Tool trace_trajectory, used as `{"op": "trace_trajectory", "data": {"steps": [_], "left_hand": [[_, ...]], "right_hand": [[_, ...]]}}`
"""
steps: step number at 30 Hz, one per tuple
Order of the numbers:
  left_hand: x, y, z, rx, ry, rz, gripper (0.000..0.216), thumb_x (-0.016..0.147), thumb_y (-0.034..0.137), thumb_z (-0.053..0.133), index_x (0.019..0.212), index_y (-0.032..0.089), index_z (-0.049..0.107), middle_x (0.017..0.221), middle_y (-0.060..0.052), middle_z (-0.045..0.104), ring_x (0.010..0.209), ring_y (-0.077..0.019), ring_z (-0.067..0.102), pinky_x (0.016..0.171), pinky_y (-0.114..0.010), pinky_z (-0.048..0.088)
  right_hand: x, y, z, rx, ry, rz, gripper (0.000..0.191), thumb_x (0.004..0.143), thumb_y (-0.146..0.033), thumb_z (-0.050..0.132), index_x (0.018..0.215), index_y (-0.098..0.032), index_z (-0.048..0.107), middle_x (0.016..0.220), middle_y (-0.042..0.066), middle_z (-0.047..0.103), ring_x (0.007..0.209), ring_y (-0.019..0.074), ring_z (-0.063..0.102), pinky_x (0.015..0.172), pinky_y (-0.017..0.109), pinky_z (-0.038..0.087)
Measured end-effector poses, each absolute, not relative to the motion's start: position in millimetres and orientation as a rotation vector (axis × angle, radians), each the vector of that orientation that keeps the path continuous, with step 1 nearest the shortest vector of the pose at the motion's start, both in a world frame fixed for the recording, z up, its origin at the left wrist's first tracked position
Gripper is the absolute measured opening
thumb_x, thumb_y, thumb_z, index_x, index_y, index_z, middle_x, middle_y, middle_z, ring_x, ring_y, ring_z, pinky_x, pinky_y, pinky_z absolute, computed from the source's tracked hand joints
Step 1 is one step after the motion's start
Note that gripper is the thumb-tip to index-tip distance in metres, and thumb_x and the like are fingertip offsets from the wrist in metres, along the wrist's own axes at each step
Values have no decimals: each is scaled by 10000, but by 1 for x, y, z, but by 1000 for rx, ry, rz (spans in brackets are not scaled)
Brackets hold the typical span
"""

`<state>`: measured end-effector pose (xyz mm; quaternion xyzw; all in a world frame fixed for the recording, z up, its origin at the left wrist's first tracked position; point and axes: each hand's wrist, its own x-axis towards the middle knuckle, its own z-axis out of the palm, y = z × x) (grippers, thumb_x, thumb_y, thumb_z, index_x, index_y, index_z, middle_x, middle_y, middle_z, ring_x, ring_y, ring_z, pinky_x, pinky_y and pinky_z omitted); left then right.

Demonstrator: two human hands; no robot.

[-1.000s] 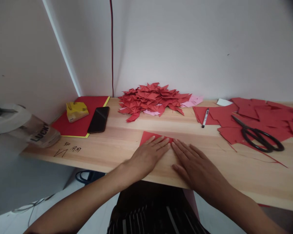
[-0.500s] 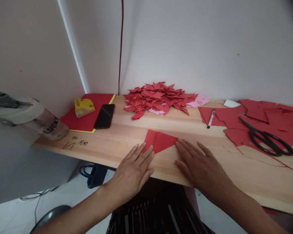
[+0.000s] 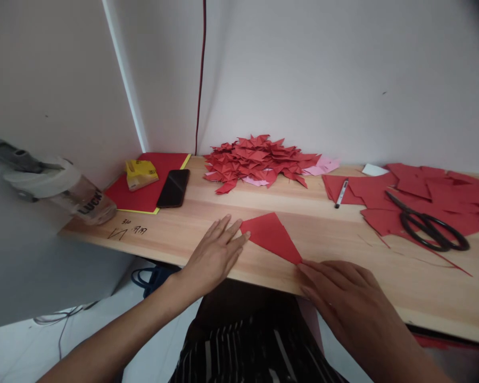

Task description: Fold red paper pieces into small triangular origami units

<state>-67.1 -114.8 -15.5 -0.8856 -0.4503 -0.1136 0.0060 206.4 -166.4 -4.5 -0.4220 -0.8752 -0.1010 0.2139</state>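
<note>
A folded piece of red paper (image 3: 272, 238) lies tilted on the wooden table, its pointed end towards the lower right. My left hand (image 3: 214, 252) rests flat with its fingers stretched out, and the fingertips touch the paper's left corner. At the opposite end, my right hand (image 3: 345, 292) has its fingers pressed together and pinches the pointed tip. The thumb of that hand is partly hidden under the fingers.
Behind the paper is a heap of folded red paper shapes (image 3: 259, 159). To the right lie red paper sheets (image 3: 415, 186), scissors (image 3: 427, 223) and a pen (image 3: 341, 193). On the left are a phone (image 3: 174, 188), a yellow packet (image 3: 141, 174) and a bottle (image 3: 85, 199).
The red paper has turned, so its pointed end has swung down towards me. My right hand has moved lower and closed on the tip. My left hand has shifted slightly left.
</note>
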Motion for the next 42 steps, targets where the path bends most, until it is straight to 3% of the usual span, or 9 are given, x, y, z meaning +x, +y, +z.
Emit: {"op": "trace_trajectory", "data": {"steps": [5, 7, 10, 16, 21, 26, 33, 38, 42], "left_hand": [[-56, -125, -9, -2816, -1358, -474, 463, 981, 321, 458, 1405, 139, 488, 1540, -165, 379, 1490, -272, 238, 1183, -515, 302], [-51, -134, -8, -2960, -1231, -425, 580, 966, 431, 477, 1473, 161, 392, 1544, -131, 386, 1480, -254, 266, 1191, -494, 303], [-44, -148, -12, -3021, -1133, -363, 688, 902, 583, 513, 1451, 177, 422, 1536, -98, 408, 1448, -287, 325, 1186, -519, 297], [-36, -164, -31, -2813, -1135, -728, 213, 960, 209, 527, 1124, 204, 663, 1158, -18, 717, 1138, -183, 592, 1076, -423, 398], [-27, -154, -22, -2911, -1193, -1218, 169, 944, 199, 553, 1030, 214, 698, 1008, -15, 748, 1031, -165, 616, 945, -364, 460], [-17, -108, 14, -2807, -1861, -1978, 155, 884, 271, 623, 863, 155, 725, 925, -69, 726, 874, -170, 647, 803, -311, 509], [1, -41, 25, -2834, -1924, -2560, 258, 758, 374, 743, 727, 124, 683, 708, -27, 646, 671, -122, 560, 678, -246, 442], [13, -14, 17, -2853, -1804, -2651, 295, 726, 388, 773, 841, 128, 695, 812, -34, 652, 756, -128, 566, 734, -253, 430], [19, -6, 12, -2846, -1751, -2718, 264, 763, 377, 742, 751, 123, 674, 728, -16, 622, 697, -111, 533, 699, -241, 413]], "right_hand": [[199, -174, -7, -1136, -2374, 53, 284, 976, -236, 454, 1094, -195, 710, 1005, 34, 767, 911, 210, 669, 820, 373, 500], [199, -175, -7, -1130, -2356, 153, 266, 969, -236, 478, 1116, -209, 697, 1010, 25, 764, 922, 199, 669, 823, 361, 509], [202, -172, -7, -1157, -2329, 200, 265, 973, -219, 465, 1106, -218, 694, 989, 24, 761, 900, 187, 676, 802, 356, 516], [209, -158, -7, -1215, -2237, 113, 288, 977, -230, 441, 1008, -216, 727, 931, 38, 769, 865, 200, 695, 792, 365, 537], [210, -136, 2, -1192, -2178, 339, 284, 977, -273, 453, 1072, -236, 718, 1000, 31, 762, 944, 197, 690, 855, 355, 538], [205, -97, 23, -1045, -2033, 783, 294, 947, -400, 517, 1126, -251, 697, 1169, 52, 713, 1082, 217, 656, 916, 331, 519], [190, -39, 38, -1165, -1914, 778, 302, 905, -391, 544, 678, -196, 583, 663, -2, 610, 627, 138, 551, 580, 256, 417], [195, -23, 32, -1248, -1905, 772, 304, 882, -394, 539, 654, -194, 547, 645, -10, 563, 603, 127, 489, 561, 258, 366], [197, -25, 24, -1269, -1896, 905, 334, 892, -415, 530, 648, -188, 541, 637, -6, 567, 583, 121, 480, 537, 249, 356]]}}
